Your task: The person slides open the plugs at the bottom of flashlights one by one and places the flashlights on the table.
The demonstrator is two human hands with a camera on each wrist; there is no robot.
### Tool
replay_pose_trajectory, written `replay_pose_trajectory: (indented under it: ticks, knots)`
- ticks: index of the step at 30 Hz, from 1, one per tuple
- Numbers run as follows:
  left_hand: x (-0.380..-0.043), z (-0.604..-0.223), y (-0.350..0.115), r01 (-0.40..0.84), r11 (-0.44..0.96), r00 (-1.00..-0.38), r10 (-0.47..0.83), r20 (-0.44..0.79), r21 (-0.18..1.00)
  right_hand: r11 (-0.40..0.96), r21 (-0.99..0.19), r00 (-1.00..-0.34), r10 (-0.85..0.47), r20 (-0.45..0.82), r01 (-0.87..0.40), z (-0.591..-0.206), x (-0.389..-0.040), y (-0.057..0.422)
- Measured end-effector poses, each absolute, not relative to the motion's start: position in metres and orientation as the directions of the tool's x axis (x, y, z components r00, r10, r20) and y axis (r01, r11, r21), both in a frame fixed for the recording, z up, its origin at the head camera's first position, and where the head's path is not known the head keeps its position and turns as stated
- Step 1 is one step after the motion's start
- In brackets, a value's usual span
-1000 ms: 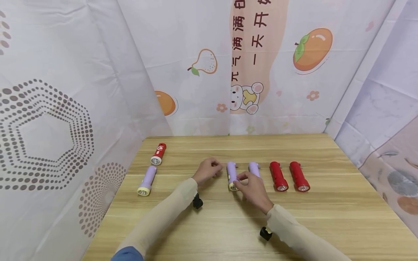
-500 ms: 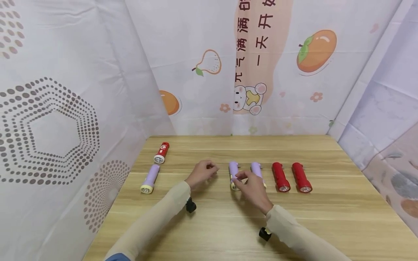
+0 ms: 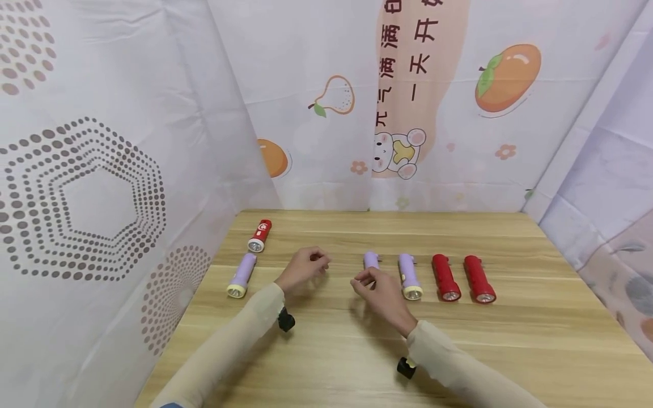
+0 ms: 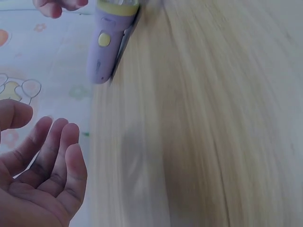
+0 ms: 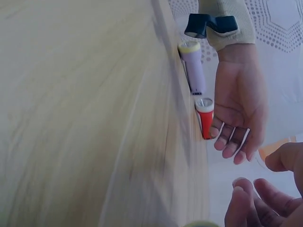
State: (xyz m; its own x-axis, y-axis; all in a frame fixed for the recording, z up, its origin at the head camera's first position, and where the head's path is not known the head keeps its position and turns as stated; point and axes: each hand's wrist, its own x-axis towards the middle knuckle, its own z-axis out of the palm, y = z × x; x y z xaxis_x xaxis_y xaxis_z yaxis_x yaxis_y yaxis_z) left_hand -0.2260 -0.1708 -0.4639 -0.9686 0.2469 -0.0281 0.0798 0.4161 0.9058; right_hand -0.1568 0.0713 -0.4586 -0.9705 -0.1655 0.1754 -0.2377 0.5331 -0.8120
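My left hand (image 3: 303, 269) hovers over the table left of centre, fingers loosely bent and holding nothing. My right hand (image 3: 382, 297) is above the table in front of a purple flashlight (image 3: 371, 259) and hides its lower part. Nothing sits between its thumb and fingers. In the left wrist view, that flashlight's yellow switch (image 4: 104, 39) faces up. Right of it lie another purple flashlight (image 3: 408, 272) with a yellow head and two red flashlights, one inner (image 3: 445, 276) and one outer (image 3: 478, 277).
Toward the table's left edge lie a red flashlight (image 3: 261, 232) with a white head and a purple flashlight (image 3: 242, 272) with a yellow head, one behind the other. A printed curtain (image 3: 326, 158) hangs behind the wooden table (image 3: 326, 351).
My left hand has drawn away to the left. The right hand has shifted left across the nearest purple flashlight, uncovering the one beside it. The head view has turned slightly; the flashlights stay put.
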Motion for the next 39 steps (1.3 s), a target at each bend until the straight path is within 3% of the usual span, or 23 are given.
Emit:
replay_pose_trajectory:
  ticks: [21, 32, 39]
  knots:
    - [-0.229, -0.436, -0.247, 0.04, 0.385, -0.994, 0.112, -0.003, 0.922, 0.451, -0.84, -0.933, -0.322, 0.162, -0.301, -0.47, -0.156, 0.023]
    - [-0.234, -0.432, -0.317, -0.051, 0.45, -0.995, -0.1, -0.007, 0.892, 0.408, -0.883, -0.924, -0.376, 0.068, -0.231, -0.473, -0.16, -0.007]
    - [-0.23, -0.436, -0.345, -0.101, 0.52, -0.989, -0.144, -0.03, 0.848, 0.372, -0.912, -0.919, -0.393, 0.012, -0.171, -0.475, -0.162, -0.024]
